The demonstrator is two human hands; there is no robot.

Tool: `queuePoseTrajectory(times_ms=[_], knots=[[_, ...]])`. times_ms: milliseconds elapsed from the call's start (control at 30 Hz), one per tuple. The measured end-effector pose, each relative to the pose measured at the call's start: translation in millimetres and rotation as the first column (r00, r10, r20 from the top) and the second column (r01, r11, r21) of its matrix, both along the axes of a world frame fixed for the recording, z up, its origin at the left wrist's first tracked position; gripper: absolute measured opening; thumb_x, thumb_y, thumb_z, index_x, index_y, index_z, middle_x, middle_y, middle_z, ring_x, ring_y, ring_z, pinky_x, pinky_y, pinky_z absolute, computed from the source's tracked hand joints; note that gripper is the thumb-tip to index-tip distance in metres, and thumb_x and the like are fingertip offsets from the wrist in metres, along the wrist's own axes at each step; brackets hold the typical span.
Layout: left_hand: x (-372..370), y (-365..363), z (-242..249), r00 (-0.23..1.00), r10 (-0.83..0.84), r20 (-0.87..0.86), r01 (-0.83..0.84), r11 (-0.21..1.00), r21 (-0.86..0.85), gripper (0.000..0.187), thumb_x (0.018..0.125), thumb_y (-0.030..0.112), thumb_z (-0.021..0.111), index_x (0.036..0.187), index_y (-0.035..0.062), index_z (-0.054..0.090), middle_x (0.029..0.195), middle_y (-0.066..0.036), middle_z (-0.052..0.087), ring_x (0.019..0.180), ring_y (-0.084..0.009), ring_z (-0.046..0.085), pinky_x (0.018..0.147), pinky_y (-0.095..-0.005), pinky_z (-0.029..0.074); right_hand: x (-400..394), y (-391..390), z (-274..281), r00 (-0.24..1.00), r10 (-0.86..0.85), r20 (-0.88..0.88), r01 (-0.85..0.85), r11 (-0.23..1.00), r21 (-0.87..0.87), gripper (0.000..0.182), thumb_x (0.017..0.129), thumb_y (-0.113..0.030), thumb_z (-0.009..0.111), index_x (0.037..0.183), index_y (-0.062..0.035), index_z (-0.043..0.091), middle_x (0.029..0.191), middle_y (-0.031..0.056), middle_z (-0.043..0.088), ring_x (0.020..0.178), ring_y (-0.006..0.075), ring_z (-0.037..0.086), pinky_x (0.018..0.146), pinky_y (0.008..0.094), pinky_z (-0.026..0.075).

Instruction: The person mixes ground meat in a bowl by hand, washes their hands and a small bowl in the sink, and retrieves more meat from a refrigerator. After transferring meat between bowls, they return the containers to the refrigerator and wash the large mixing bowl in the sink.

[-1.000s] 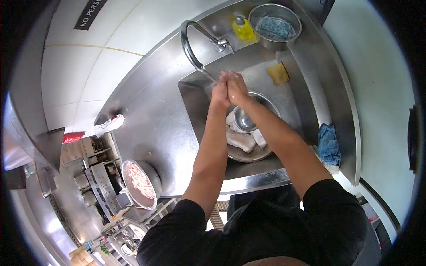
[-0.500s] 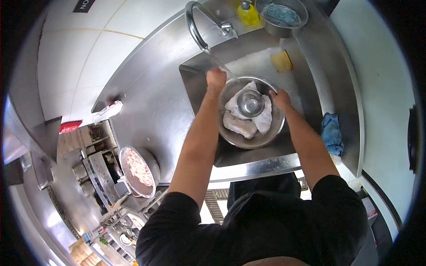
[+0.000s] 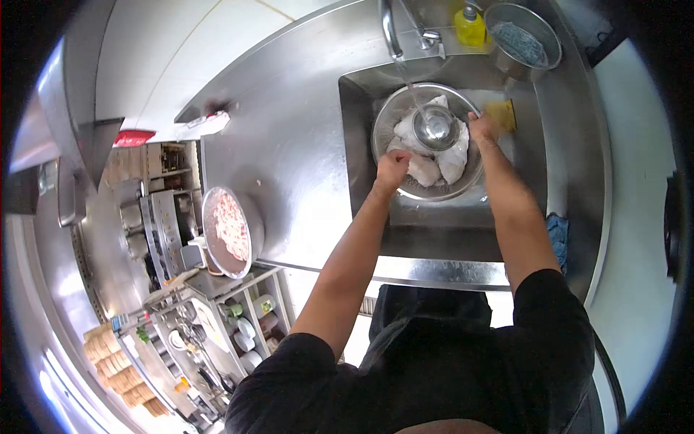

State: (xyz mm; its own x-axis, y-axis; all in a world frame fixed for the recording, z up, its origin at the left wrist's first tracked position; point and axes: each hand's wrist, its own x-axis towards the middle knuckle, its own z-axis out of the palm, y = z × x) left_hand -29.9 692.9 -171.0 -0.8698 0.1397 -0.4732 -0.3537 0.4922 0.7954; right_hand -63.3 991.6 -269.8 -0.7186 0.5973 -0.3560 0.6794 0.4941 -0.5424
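Note:
A large metal bowl [image 3: 383, 116] stands in the sink, with several pale, whitish pieces that look like meat [image 3: 453, 163] inside. On top of them sits a small metal bowl [image 3: 436, 128], and water from the tap [image 3: 390, 36] runs into it. My right hand [image 3: 483, 129] grips the large bowl's right rim. My left hand [image 3: 394, 166] is closed over the lower left rim, fingertips inside beside a pale piece; I cannot tell what they hold.
The steel sink [image 3: 441, 239] surrounds the bowl, with a yellow sponge [image 3: 502, 116] to its right. Behind are a yellow soap bottle [image 3: 470, 27] and a pot [image 3: 553, 50] holding a scouring pad. A bowl of pinkish chopped food [image 3: 230, 228] stands left; a blue cloth [image 3: 557, 235] lies right.
My left hand has moved from beside the tap stream, outside the rim, toward me to the bowl's lower left. My right hand stays at the rim. The view has shifted left.

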Motion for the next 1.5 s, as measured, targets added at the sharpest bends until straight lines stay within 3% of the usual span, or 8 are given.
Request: queuePoseTrajectory(times_ms=[233, 300, 433, 667, 933, 1033, 1300, 1500], knots=[[32.6, 16.9, 50.5, 0.942, -0.240, -0.233, 0.098, 0.864, -0.493, 0.040, 0.101, 0.030, 0.042, 0.093, 0.0020, 0.070, 0.099, -0.023, 0.069, 0.096, -0.0401, 0.066, 0.087, -0.0493, 0.051, 48.4, -46.1, 94.6, 0.917, 0.085, -0.391, 0.062, 0.936, 0.348, 0.041, 0.090, -0.028, 0.061, 0.125, -0.0056, 0.059, 0.123, 0.0202, 0.062, 0.117, 0.0368, 0.057, 0.098, 0.0445, 0.047], [42.0, 18.6, 87.4, 0.986, -0.023, -0.166, -0.051, 0.902, -0.430, 0.042, 0.098, 0.035, 0.043, 0.098, 0.0057, 0.072, 0.100, -0.024, 0.069, 0.097, -0.0406, 0.066, 0.089, -0.0485, 0.052, 38.1, -23.4, -74.2, 0.846, 0.189, -0.499, -0.059, 0.963, 0.264, 0.030, 0.086, -0.020, 0.064, 0.114, -0.0075, 0.063, 0.111, 0.0146, 0.066, 0.104, 0.0262, 0.062, 0.088, 0.0407, 0.049], [48.1, -9.3, 152.6, 0.946, 0.003, -0.325, -0.132, 0.917, -0.375, 0.028, 0.086, 0.026, 0.054, 0.086, 0.0062, 0.073, 0.089, -0.023, 0.069, 0.089, -0.0425, 0.067, 0.084, -0.0490, 0.054, 84.7, -74.1, 15.8, 0.645, -0.315, -0.697, 0.005, 0.913, -0.407, 0.022, 0.092, -0.022, 0.061, 0.085, -0.0013, 0.066, 0.079, 0.0105, 0.067, 0.074, 0.0214, 0.061, 0.072, 0.0360, 0.048], [100.5, -161.2, 199.3, 0.855, 0.197, -0.479, -0.353, 0.898, -0.262, 0.014, 0.078, 0.015, 0.057, 0.076, 0.0032, 0.064, 0.084, -0.024, 0.067, 0.083, -0.0420, 0.065, 0.074, -0.0504, 0.052, 141.6, -84.5, 83.8, 0.786, -0.126, -0.605, -0.089, 0.946, -0.312, 0.017, 0.094, -0.017, 0.059, 0.088, -0.0013, 0.064, 0.083, 0.0041, 0.063, 0.077, 0.0132, 0.055, 0.069, 0.0342, 0.043], [469.5, -447.6, 7.5, 0.803, 0.527, -0.277, -0.586, 0.620, -0.521, 0.036, 0.076, 0.029, 0.067, 0.103, 0.0069, 0.073, 0.130, -0.025, 0.058, 0.124, -0.0380, 0.054, 0.102, -0.0426, 0.047, 198.2, -221.4, 228.5, 0.620, 0.717, -0.318, -0.768, 0.637, -0.064, 0.077, 0.088, -0.013, 0.071, 0.154, -0.0058, 0.031, 0.153, 0.0169, 0.037, 0.132, 0.0284, 0.046, 0.108, 0.0350, 0.039], [674.4, -498.7, -91.7, 0.860, 0.182, 0.477, 0.122, 0.834, -0.538, 0.045, 0.083, 0.032, 0.059, 0.119, 0.0082, 0.070, 0.128, -0.016, 0.064, 0.121, -0.0320, 0.060, 0.103, -0.0435, 0.047, 211.3, -342.1, 253.4, 0.320, 0.925, -0.204, -0.932, 0.346, 0.110, 0.075, 0.088, -0.024, 0.071, 0.150, -0.0002, 0.036, 0.154, 0.0241, 0.035, 0.143, 0.0348, 0.033, 0.116, 0.0390, 0.030], [912.2, -396.0, -75.7, 0.236, 0.863, 0.446, -0.714, 0.465, -0.524, 0.048, 0.091, 0.046, 0.054, 0.113, 0.0073, 0.071, 0.122, -0.019, 0.066, 0.114, -0.0353, 0.063, 0.099, -0.0438, 0.049, 304.2, -608.5, 256.0, -0.048, 0.725, 0.687, -0.913, -0.310, 0.264, 0.087, 0.081, -0.054, 0.066, 0.140, 0.0061, 0.046, 0.146, 0.0243, 0.046, 0.136, 0.0373, 0.044, 0.112, 0.0416, 0.039], [949.4, -311.1, -69.4, -0.138, 0.944, 0.300, -0.728, 0.109, -0.677, 0.042, 0.088, 0.036, 0.051, 0.098, 0.0015, 0.074, 0.112, -0.020, 0.070, 0.109, -0.0356, 0.065, 0.095, -0.0435, 0.051, 324.7, -620.3, 214.1, 0.374, 0.720, 0.584, -0.786, -0.088, 0.611, 0.099, 0.076, -0.036, 0.076, 0.146, 0.0052, 0.020, 0.135, 0.0158, 0.046, 0.122, 0.0330, 0.055, 0.099, 0.0427, 0.050]])
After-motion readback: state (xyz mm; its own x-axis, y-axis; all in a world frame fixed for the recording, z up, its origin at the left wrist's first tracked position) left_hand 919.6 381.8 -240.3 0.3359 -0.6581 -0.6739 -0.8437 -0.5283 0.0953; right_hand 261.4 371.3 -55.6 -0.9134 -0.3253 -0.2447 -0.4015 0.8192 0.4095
